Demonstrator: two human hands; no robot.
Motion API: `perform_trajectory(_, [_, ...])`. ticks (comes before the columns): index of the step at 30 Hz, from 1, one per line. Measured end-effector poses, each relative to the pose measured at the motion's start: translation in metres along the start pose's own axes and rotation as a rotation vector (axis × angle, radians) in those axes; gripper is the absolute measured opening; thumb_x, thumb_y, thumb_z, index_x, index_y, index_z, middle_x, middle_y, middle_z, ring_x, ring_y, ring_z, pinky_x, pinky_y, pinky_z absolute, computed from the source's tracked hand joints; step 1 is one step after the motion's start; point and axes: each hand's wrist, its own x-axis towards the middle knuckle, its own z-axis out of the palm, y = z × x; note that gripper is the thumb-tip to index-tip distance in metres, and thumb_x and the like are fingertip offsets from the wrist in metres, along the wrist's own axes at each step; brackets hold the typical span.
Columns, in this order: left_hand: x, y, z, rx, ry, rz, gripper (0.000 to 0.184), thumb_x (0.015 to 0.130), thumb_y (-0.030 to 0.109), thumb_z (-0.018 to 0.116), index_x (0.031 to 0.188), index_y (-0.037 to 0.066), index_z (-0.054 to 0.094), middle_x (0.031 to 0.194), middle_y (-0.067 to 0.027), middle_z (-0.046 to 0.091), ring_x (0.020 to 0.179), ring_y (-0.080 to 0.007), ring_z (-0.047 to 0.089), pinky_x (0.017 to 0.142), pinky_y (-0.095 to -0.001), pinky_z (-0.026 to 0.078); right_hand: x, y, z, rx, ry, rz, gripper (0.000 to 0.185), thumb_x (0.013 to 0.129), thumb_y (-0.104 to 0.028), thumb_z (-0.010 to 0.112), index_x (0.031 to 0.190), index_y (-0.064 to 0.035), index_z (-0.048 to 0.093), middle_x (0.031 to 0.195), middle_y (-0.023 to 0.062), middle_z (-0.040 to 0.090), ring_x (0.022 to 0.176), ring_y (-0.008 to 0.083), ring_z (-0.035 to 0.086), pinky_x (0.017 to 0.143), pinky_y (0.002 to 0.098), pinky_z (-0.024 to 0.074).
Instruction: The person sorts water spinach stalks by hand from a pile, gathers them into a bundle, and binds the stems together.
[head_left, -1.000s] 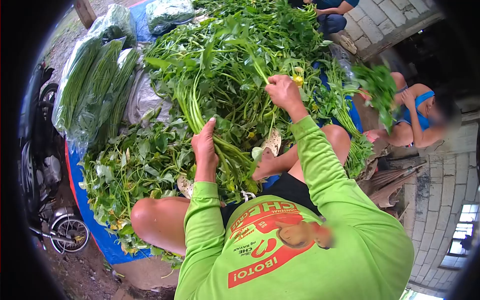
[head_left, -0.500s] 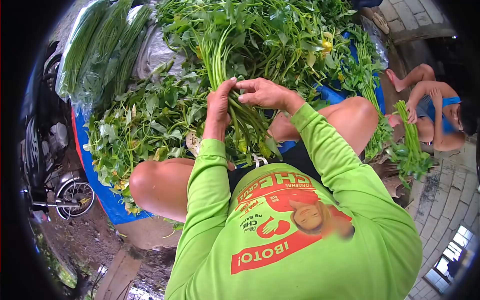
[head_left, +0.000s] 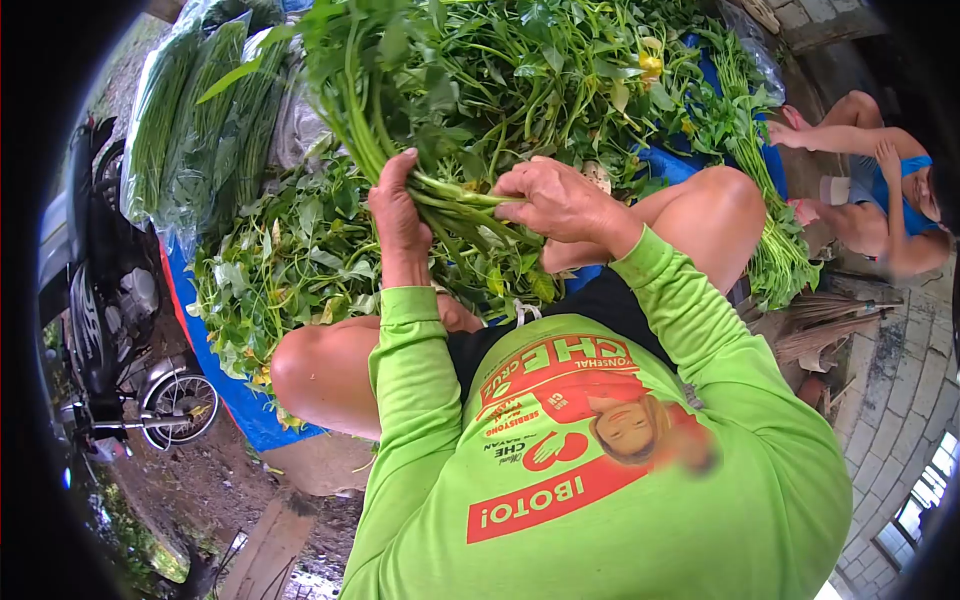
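My left hand (head_left: 402, 218) is closed round a bunch of long-stemmed leafy greens (head_left: 362, 125) that looks like water spinach. Its leafy tops lean up and to the left, blurred by motion. To the right of it, my right hand (head_left: 568, 203) has its fingers curled on the stem ends, which stretch across between both hands. Below and around the bunch spreads a large heap of loose greens (head_left: 540, 85), with some yellowed leaves among them. My fingertips on the right are partly hidden by the hand itself.
Plastic-wrapped bundles of long green stems (head_left: 215, 120) lie at the upper left. A blue tarp (head_left: 240, 405) is under the heap. Other greens (head_left: 775, 255) lie to the right, near a seated person (head_left: 900, 190) and a stick broom (head_left: 830, 318). A motorcycle (head_left: 110, 290) stands left.
The bunch has tipped to the left with my left hand. My right hand has moved away from the left one and now holds the stem ends. The seated person no longer holds a bunch.
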Motion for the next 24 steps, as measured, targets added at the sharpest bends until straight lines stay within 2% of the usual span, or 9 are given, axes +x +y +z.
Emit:
perform_trajectory(4, [-0.007,0.019,0.0,-0.003,0.042,0.086,0.012,0.097,0.017,0.076,0.1,0.005,0.073,0.087,-0.0057,0.072,0.073,-0.0172,0.069,0.07,-0.033,0.061,-0.026,-0.034,-0.021,-0.092,-0.406,0.307,0.036,0.101,-0.035,0.065,0.102,-0.001,0.078,0.098,0.0271,0.076,0.096,0.0466,0.074,0.09,0.0534,0.0577])
perform_trajectory(5, [-0.002,0.026,-0.007,-0.042,0.021,0.088,0.014,0.098,0.017,0.077,0.103,0.006,0.072,0.087,-0.0065,0.072,0.075,-0.0165,0.069,0.072,-0.0323,0.061,-0.032,-0.016,-0.004,-0.228,-0.513,0.222,0.039,0.102,-0.037,0.065,0.102,-0.0004,0.078,0.102,0.0276,0.077,0.101,0.0467,0.075,0.092,0.0541,0.0577])
perform_trajectory(9, [-0.015,0.078,0.0,0.072,0.115,0.255,0.015,0.1,0.017,0.076,0.105,0.003,0.076,0.091,-0.0058,0.073,0.082,-0.016,0.07,0.079,-0.0304,0.06,-0.034,0.011,0.032,-0.209,-0.47,0.406,0.055,0.104,-0.053,0.062,0.111,-0.0009,0.077,0.113,0.0277,0.077,0.108,0.0445,0.074,0.095,0.0574,0.0544])
perform_trajectory(12, [-0.024,0.129,-0.001,0.092,0.145,0.304,0.015,0.099,0.015,0.077,0.107,0.002,0.077,0.093,-0.0059,0.074,0.085,-0.0159,0.071,0.08,-0.0308,0.06,-0.024,0.031,0.063,-0.002,-0.312,0.323,0.066,0.099,-0.059,0.068,0.135,-0.0026,0.073,0.134,0.0288,0.071,0.121,0.0374,0.072,0.107,0.0484,0.0552])
perform_trajectory(14, [-0.032,0.152,0.009,0.032,0.185,0.355,0.013,0.099,0.013,0.077,0.107,0.003,0.077,0.094,-0.0056,0.074,0.085,-0.0158,0.071,0.079,-0.0312,0.059,0.025,0.072,0.07,0.389,-0.2,0.292,0.058,0.1,-0.049,0.068,0.134,-0.0025,0.074,0.127,0.0269,0.075,0.119,0.0369,0.073,0.106,0.0462,0.0559])
perform_trajectory(16, [-0.036,0.162,0.006,0.06,0.137,0.35,0.014,0.099,0.015,0.077,0.107,0.004,0.076,0.093,-0.0056,0.074,0.083,-0.0164,0.071,0.076,-0.0318,0.059,0.068,0.106,0.08,0.404,0.17,0.433,0.044,0.1,-0.032,0.064,0.128,-0.0003,0.074,0.118,0.0223,0.078,0.103,0.0353,0.078,0.098,0.0458,0.0593])
perform_trajectory(19, [-0.045,0.157,0.008,0.084,0.11,0.287,0.016,0.098,0.018,0.077,0.107,0.005,0.074,0.091,-0.0055,0.072,0.08,-0.017,0.07,0.073,-0.032,0.059,0.122,0.144,0.093,0.744,0.452,0.732,0.016,0.095,-0.011,0.058,0.099,0.0019,0.067,0.09,0.0204,0.075,0.065,0.0284,0.075,0.058,0.0428,0.0587])
perform_trajectory(22, [-0.046,0.133,-0.001,0.063,0.12,0.164,0.017,0.096,0.019,0.079,0.107,0.007,0.072,0.09,-0.0054,0.072,0.079,-0.0183,0.071,0.068,-0.0347,0.061,0.151,0.162,0.108,1.009,0.536,0.905,0.011,0.094,-0.009,0.06,0.094,0.0011,0.065,0.084,0.0211,0.072,0.062,0.0265,0.073,0.052,0.0391,0.0561])
perform_trajectory(24, [-0.029,0.114,-0.025,0.073,0.147,0.112,0.017,0.097,0.018,0.079,0.107,0.006,0.073,0.09,-0.0057,0.072,0.077,-0.0182,0.07,0.065,-0.0352,0.06,0.154,0.162,0.107,0.924,0.573,0.854,0.017,0.095,-0.016,0.07,0.099,0.0011,0.067,0.083,0.0166,0.072,0.069,0.0235,0.07,0.061,0.0394,0.055])
